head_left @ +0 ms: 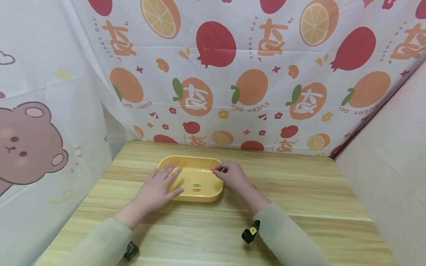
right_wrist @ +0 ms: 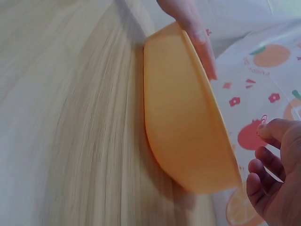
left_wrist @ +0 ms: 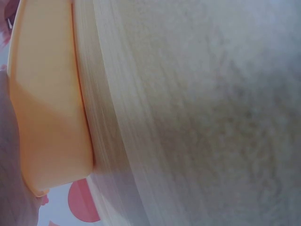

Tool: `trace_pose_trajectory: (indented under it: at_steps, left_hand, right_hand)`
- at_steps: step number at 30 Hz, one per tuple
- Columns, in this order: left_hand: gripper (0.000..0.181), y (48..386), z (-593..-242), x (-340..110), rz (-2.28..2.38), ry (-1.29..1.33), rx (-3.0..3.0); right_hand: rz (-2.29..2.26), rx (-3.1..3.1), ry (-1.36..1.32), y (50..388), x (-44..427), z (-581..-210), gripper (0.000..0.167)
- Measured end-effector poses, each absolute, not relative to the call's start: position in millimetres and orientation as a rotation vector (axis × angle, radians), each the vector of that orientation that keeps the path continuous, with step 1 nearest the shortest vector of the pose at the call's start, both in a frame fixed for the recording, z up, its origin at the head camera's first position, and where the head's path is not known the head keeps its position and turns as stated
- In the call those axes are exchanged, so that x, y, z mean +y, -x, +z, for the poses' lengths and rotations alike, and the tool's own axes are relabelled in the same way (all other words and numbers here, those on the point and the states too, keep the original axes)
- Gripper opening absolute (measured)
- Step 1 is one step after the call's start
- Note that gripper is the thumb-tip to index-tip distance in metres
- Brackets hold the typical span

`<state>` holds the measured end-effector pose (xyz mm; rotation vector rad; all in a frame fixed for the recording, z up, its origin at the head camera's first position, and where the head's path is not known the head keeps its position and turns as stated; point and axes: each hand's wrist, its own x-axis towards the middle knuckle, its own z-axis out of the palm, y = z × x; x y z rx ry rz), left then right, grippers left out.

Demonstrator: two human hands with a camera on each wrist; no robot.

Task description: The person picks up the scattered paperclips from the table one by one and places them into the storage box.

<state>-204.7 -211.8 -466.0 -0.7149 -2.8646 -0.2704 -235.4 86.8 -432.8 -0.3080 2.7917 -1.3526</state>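
A yellow plastic tray stands on the wooden table. In it lie a green paper clip and a red paper clip, one above the other in the head view. My left hand spreads its straight fingers over the tray's left end, the thumb reaching across the front rim. At the right end, my right hand is above the rim. It pinches a reddish paper clip between thumb and forefinger, as the right wrist view shows; the other fingers are loosely curled.
Partly hidden by the right forearm, a small reddish item lies on the table. Behind the table hangs a fruit-print cloth. White sheets flank both sides, with a bear printed on the left sheet.
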Motion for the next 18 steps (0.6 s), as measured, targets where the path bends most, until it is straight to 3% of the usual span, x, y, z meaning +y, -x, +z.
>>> trace_pose_trajectory:
  at_steps: [18]
  left_hand:
    - [0.081,204.4,-464.0,-210.4,-0.265,0.707,-2.876]
  right_hand:
    - [-1.097,2.896,0.535,246.2,46.8,-434.6,0.008]
